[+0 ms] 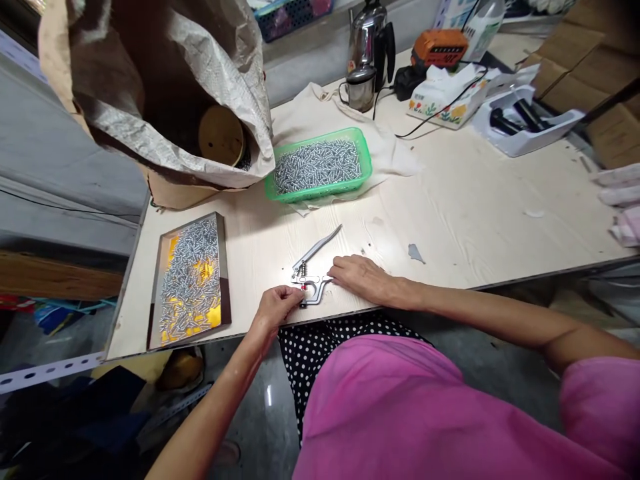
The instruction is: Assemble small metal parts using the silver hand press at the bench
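Silver snap-fastener pliers (316,283) lie at the front of the table, with the long lever raised and a spring and a small red part at the jaw end. At that jaw my left hand (277,307) is closed in a pinch; whatever is between its fingertips is too small to make out. My right hand (363,277) rests on the table with its fingers closed over the end of the pliers' frame, away from the raised lever. To the left stands a shallow metal tray (223,267) of small silver metal pieces. A green plastic basket (367,153) behind the pliers holds many similar pieces.
A large woven sack (225,60) stands open at the back left, with a round container inside. Farther back are a metal kettle (367,33), a steel mug (361,88), an orange device (440,47) and a tissue pack (440,100). A grey scrap (415,253) lies to the right.
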`<action>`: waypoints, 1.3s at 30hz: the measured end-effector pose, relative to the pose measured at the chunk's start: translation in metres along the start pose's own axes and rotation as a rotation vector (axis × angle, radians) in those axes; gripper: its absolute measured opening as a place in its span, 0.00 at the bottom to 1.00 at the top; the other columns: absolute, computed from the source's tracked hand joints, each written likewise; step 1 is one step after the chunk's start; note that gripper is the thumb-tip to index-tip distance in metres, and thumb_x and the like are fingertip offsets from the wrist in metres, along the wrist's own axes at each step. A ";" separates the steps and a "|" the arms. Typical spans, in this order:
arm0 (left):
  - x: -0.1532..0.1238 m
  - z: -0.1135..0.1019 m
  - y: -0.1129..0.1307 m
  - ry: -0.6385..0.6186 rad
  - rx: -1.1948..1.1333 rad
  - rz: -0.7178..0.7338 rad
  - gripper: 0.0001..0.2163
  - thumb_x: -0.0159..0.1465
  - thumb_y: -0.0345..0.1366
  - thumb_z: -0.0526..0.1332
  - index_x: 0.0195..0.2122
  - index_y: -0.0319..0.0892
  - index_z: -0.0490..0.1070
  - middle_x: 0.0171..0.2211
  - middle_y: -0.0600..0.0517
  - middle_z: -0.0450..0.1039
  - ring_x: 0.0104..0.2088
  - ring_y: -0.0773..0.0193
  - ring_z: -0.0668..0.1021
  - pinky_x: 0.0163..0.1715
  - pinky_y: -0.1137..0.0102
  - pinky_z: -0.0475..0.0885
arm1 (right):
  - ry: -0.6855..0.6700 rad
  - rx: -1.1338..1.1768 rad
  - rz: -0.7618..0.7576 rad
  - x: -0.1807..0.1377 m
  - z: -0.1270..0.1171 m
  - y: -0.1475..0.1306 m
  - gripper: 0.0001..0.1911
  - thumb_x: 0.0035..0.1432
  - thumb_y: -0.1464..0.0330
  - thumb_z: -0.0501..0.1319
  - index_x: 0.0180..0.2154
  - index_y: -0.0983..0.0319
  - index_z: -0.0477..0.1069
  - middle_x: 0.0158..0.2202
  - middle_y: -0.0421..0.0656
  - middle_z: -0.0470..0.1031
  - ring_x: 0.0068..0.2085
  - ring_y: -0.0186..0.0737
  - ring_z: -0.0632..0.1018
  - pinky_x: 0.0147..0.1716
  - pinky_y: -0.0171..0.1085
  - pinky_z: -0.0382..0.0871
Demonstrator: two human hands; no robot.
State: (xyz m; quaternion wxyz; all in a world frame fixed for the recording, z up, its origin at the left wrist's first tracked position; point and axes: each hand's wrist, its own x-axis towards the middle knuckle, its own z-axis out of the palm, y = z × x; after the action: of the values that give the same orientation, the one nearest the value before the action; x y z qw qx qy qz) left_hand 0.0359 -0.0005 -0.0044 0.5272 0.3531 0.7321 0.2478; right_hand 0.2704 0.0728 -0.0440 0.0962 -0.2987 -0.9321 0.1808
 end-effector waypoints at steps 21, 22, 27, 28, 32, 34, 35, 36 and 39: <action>0.012 -0.011 0.022 -0.289 0.296 -0.195 0.22 0.49 0.50 0.76 0.19 0.43 0.67 0.12 0.62 0.58 0.14 0.74 0.60 0.17 0.73 0.49 | -0.022 -0.025 -0.082 -0.003 0.003 0.002 0.07 0.72 0.72 0.55 0.44 0.61 0.72 0.44 0.47 0.76 0.40 0.42 0.72 0.37 0.40 0.61; 0.011 -0.011 0.022 -0.282 0.295 -0.205 0.21 0.50 0.50 0.76 0.19 0.43 0.67 0.12 0.62 0.58 0.13 0.73 0.60 0.17 0.73 0.49 | -0.009 -0.009 -0.091 -0.002 -0.001 0.004 0.07 0.72 0.68 0.57 0.47 0.61 0.72 0.47 0.49 0.76 0.43 0.44 0.73 0.39 0.41 0.64; 0.006 -0.009 0.020 -0.256 0.261 -0.232 0.17 0.53 0.46 0.75 0.23 0.41 0.70 0.11 0.62 0.58 0.13 0.73 0.60 0.17 0.73 0.47 | 0.023 -0.045 -0.100 0.011 -0.023 0.027 0.48 0.59 0.46 0.69 0.69 0.65 0.58 0.72 0.64 0.55 0.68 0.70 0.59 0.62 0.63 0.59; 0.006 -0.009 0.019 -0.253 0.259 -0.234 0.17 0.54 0.45 0.75 0.23 0.41 0.71 0.11 0.62 0.59 0.13 0.73 0.60 0.17 0.73 0.47 | -0.008 -0.062 -0.106 0.014 -0.025 0.031 0.53 0.56 0.44 0.70 0.70 0.66 0.55 0.73 0.65 0.53 0.70 0.73 0.54 0.64 0.66 0.54; 0.005 -0.008 0.018 -0.250 0.264 -0.229 0.17 0.55 0.45 0.75 0.22 0.41 0.70 0.11 0.62 0.58 0.13 0.73 0.59 0.17 0.74 0.48 | -0.110 -0.083 -0.145 0.025 -0.027 0.038 0.54 0.54 0.44 0.71 0.70 0.67 0.56 0.68 0.64 0.60 0.70 0.73 0.55 0.65 0.71 0.48; 0.006 -0.008 0.017 -0.248 0.273 -0.220 0.18 0.55 0.45 0.74 0.21 0.42 0.69 0.12 0.61 0.59 0.14 0.73 0.59 0.17 0.74 0.50 | -0.115 -0.080 -0.148 0.027 -0.028 0.036 0.50 0.56 0.46 0.70 0.69 0.66 0.57 0.64 0.60 0.66 0.65 0.68 0.62 0.65 0.69 0.49; 0.005 -0.008 0.016 -0.245 0.280 -0.216 0.18 0.56 0.46 0.74 0.21 0.42 0.69 0.12 0.61 0.59 0.14 0.73 0.59 0.18 0.73 0.51 | -0.117 -0.082 -0.145 0.027 -0.029 0.034 0.48 0.57 0.47 0.71 0.68 0.65 0.58 0.61 0.59 0.68 0.62 0.65 0.65 0.64 0.68 0.51; 0.004 -0.009 0.016 -0.244 0.292 -0.214 0.18 0.57 0.46 0.73 0.21 0.42 0.69 0.12 0.61 0.59 0.14 0.72 0.59 0.18 0.73 0.52 | -0.121 -0.088 -0.138 0.027 -0.030 0.032 0.47 0.57 0.49 0.71 0.67 0.65 0.60 0.59 0.57 0.70 0.59 0.63 0.67 0.63 0.66 0.52; -0.004 -0.008 0.015 -0.161 0.458 -0.147 0.16 0.62 0.46 0.69 0.22 0.42 0.72 0.14 0.59 0.62 0.17 0.69 0.63 0.21 0.71 0.58 | -0.135 -0.118 -0.111 0.025 -0.031 0.026 0.38 0.57 0.53 0.72 0.60 0.67 0.66 0.54 0.56 0.72 0.54 0.58 0.69 0.58 0.58 0.60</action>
State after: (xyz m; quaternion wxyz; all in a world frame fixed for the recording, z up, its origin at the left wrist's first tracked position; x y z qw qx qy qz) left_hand 0.0326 0.0056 0.0115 0.5066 0.4280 0.7484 0.0074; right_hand 0.2728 0.1165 -0.0240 0.0254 -0.2391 -0.9605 0.1398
